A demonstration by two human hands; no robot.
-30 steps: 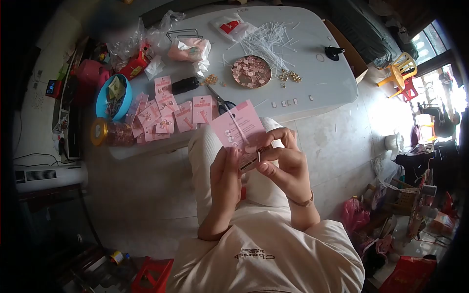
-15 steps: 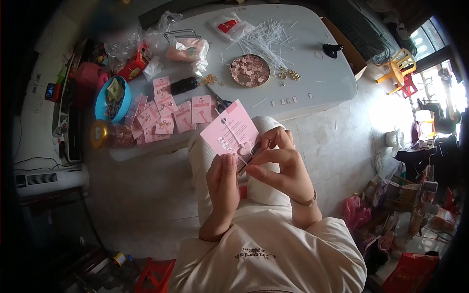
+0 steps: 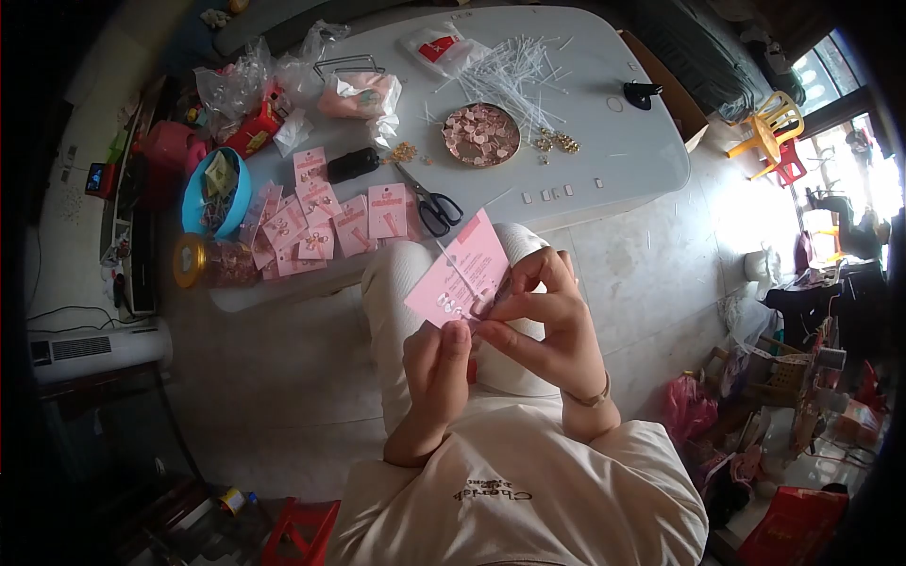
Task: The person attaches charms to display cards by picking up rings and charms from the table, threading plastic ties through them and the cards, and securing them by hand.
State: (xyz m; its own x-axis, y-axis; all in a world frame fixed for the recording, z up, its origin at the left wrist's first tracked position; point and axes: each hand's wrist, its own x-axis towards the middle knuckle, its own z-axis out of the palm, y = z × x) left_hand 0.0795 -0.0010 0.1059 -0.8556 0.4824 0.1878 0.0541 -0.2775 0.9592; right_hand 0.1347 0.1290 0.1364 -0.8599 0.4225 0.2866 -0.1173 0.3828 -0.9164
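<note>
Over my lap, a pink printed card [image 3: 463,271] is tilted between my two hands, with a thin white plastic tie lying across it. My left hand [image 3: 439,363] is closed on the card's lower corner, thumb on top. At the card's lower right edge, my right hand [image 3: 547,316] pinches the card near a small pink piece; the fingers partly hide what is there. Black-handled scissors [image 3: 437,211] lie on the table edge just beyond the card. Several finished-looking pink cards [image 3: 354,224] with small items attached are spread to the left.
On the grey table [image 3: 604,104] stand a round tray [image 3: 482,135] of pink pieces and a pile of white ties [image 3: 524,80]. Gold beads [image 3: 557,141] lie beside the tray. At the left are a blue basket [image 3: 195,200], a gold-lidded jar [image 3: 212,260] and plastic bags.
The card has tilted and moved slightly down and right, uncovering the scissors. My right fingers have drawn closer to my left thumb at its lower edge.
</note>
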